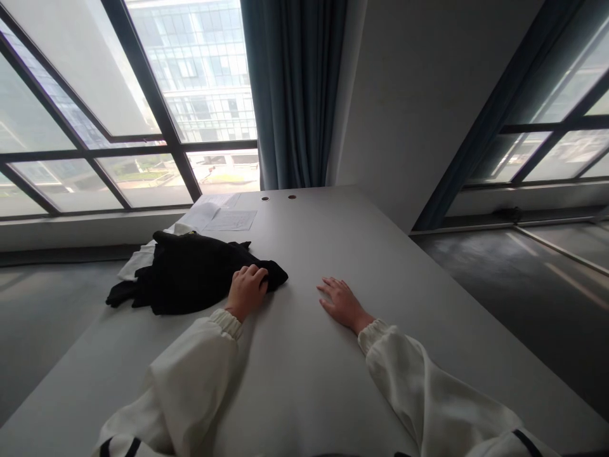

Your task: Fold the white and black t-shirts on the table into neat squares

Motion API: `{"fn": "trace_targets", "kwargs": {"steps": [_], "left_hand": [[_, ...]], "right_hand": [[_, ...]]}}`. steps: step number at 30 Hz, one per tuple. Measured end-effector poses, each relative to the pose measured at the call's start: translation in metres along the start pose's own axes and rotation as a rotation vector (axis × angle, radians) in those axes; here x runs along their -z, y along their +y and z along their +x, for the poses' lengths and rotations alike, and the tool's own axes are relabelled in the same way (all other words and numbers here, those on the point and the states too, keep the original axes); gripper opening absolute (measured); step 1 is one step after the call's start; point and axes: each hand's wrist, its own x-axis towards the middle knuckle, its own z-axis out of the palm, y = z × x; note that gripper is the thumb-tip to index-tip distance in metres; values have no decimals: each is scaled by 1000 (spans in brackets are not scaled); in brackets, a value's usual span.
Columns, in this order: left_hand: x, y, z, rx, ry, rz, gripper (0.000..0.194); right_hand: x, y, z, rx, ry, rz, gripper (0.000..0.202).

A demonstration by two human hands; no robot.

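Observation:
A crumpled black cloth (190, 273) lies on the left part of the white table (304, 362). My left hand (246, 292) rests on the right end of this cloth, its fingers curled over the edge and closed on the fabric. To the right of the cloth, my right hand (343, 304) lies palm down on the bare tabletop with its fingers spread; it holds nothing. Something white (140, 261) shows from under and behind the black cloth.
Sheets of paper (231, 220) lie behind the cloth near the far edge, beside two round holes in the tabletop. Beyond the table are windows, a blue curtain (295, 95) and a wall column (409, 108).

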Motion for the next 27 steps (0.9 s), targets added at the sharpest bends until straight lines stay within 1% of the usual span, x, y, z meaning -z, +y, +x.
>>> {"fn": "trace_targets", "kwargs": {"steps": [2, 4, 5, 7, 9, 10, 12, 14, 18, 23, 25, 27], "left_hand": [[-14, -9, -20, 75, 44, -54, 34], [-20, -23, -35, 115, 125, -125, 51], [-21, -31, -41, 126, 173, -151, 56], [-19, -46, -48, 168, 263, -164, 58], [-16, -58, -51, 248, 308, -139, 59], [-15, -62, -52, 291, 306, -123, 60], [-14, -64, -51, 342, 268, -108, 63], [-17, -62, -48, 337, 226, -113, 64], [-28, -47, -34, 295, 151, -147, 66], [-40, -28, -22, 325, -39, -179, 52], [-41, -26, -20, 345, -73, -167, 48], [-40, -24, -19, 359, -81, -169, 44]], "right_hand": [[0, 0, 0, 2, -2, -4, 48], [0, 0, 0, 4, -4, -7, 48], [0, 0, 0, 3, -4, -7, 48], [-1, 1, 1, 0, -3, -8, 48], [-1, 1, 1, -5, -6, -7, 49], [-1, 2, 2, -5, -7, -6, 49], [-1, 2, 2, -4, -11, 0, 49], [0, 1, 2, -3, -10, 4, 49], [1, 1, 2, -5, -1, 1, 48], [-2, 2, 2, -1, 15, -2, 47], [-3, 2, 3, 1, 22, -4, 46], [-4, 2, 4, -1, 36, -1, 45]]}}
